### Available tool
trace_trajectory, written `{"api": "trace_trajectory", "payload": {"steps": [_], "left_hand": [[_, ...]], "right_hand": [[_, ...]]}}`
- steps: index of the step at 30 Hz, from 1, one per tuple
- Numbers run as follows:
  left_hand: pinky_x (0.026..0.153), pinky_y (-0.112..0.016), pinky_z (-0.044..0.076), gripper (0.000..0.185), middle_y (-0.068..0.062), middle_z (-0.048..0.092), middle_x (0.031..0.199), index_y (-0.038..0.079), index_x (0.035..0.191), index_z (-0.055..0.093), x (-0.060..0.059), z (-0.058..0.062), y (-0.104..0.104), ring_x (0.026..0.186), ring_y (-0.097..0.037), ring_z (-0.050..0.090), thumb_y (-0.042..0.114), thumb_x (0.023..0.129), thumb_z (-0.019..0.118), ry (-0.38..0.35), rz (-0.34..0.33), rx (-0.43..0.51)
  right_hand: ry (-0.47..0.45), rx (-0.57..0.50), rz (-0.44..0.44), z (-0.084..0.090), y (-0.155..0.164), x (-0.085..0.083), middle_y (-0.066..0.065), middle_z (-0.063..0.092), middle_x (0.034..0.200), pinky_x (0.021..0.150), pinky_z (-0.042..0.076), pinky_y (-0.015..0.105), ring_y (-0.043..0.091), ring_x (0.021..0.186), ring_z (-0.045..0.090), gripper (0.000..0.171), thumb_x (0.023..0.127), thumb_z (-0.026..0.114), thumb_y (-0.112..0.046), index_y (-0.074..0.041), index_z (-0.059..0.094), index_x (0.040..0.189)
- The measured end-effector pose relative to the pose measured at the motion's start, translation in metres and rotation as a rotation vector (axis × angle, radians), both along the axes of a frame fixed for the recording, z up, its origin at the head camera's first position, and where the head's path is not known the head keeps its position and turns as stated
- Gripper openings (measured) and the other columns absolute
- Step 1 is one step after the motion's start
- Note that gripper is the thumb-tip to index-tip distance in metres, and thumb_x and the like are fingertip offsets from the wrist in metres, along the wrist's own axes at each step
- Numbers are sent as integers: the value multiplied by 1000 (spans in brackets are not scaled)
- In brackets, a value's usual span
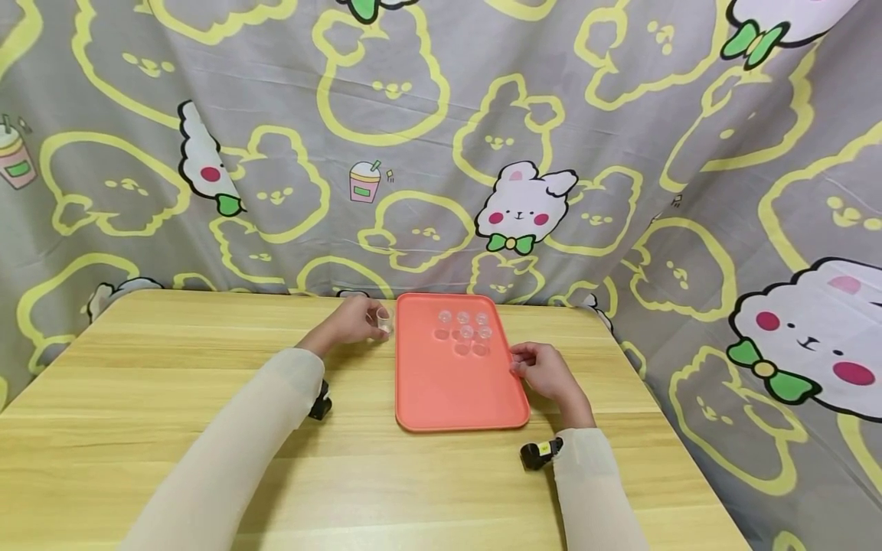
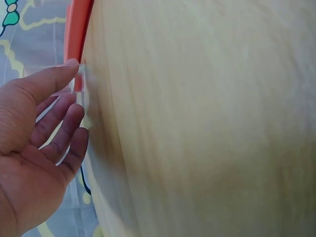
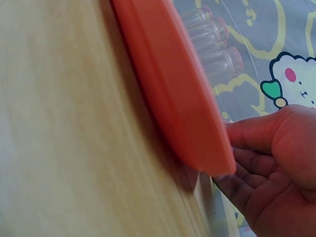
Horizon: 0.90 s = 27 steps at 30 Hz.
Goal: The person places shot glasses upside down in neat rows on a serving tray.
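small clear cups, a light tray, and a near table edge

our left hand [image 1: 351, 323] pinches a small clear cup [image 1: 383, 321] between thumb and fingertips, on the wooden table [image 1: 172, 398] just beside the left rim of the orange tray [image 1: 448, 398]. our right hand [image 1: 544, 371] rests against the tray's right rim with the fingers curled toward it; in the right wrist view the fingers [image 3: 256, 136] sit at the rim, though we cannot tell how firmly they grip it. five more clear cups [image 1: 465, 325] stand clustered at the far end of the tray.

as we judge it, the cup in hand is tiny and slick, so a loose pinch could let it tip or roll. carrying it in low could catch the tray's raised rim, and a careless reach could knock the standing cluster over. a push from our right hand could slide the light tray and jostle the cups.

for room, the near half of the tray is bare, and the table lies open to the left and front. the right table edge sits near our right hand, and the patterned cloth [image 1: 620, 153] hangs just behind the tray's far end, so space there is tight.
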<state>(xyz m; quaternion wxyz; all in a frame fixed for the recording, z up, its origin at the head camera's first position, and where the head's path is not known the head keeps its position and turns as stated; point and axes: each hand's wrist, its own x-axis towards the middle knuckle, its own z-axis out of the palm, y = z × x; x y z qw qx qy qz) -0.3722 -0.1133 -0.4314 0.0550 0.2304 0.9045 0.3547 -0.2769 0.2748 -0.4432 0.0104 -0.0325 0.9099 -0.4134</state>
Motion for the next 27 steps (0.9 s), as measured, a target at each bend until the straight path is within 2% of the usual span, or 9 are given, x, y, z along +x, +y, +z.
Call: {"api": "trace_trajectory", "payload": {"steps": [10, 14, 18, 22, 27], "left_hand": [[83, -40, 55, 38, -8, 69, 95, 0, 117, 71, -4, -6, -5, 89, -22, 67, 18, 87, 84, -15, 9, 51], [80, -38, 55, 34, -7, 69, 95, 0, 117, 70, -2, -7, -5, 88, -22, 68, 18, 89, 80, -17, 20, 84], [79, -37, 55, 31, -7, 68, 96, 0, 116, 70, -1, -5, -2, 88, -22, 67, 18, 92, 77, 4, 25, 123], [77, -36, 54, 34, -7, 64, 97, 0, 124, 69, 0, -1, 5, 89, -24, 65, 19, 95, 73, 13, 26, 175], [73, -35, 50, 34, -8, 59, 100, -4, 128, 66, 1, 4, 12, 86, -25, 60, 17, 101, 66, 26, 3, 196]], "right_hand": [[-2, -4, -9, -1, 1, 1, 14, 71, 101, 76, 57, 29, 23, 91, 66, 27, 96, 66, 3, 8, 66, 123], [0, -13, -8, -2, 0, 0, 14, 71, 100, 75, 57, 28, 24, 91, 66, 27, 96, 66, 3, 8, 66, 122], [-1, -10, -2, -2, 0, 0, 14, 71, 100, 75, 57, 30, 24, 91, 66, 27, 96, 65, 3, 8, 66, 122], [-5, -5, -4, -2, 0, -1, 13, 71, 101, 76, 57, 31, 23, 91, 66, 27, 96, 65, 2, 8, 66, 123], [-9, -2, -13, -2, 1, -2, 12, 71, 101, 77, 57, 32, 22, 91, 65, 27, 96, 66, 1, 7, 66, 123]]}}
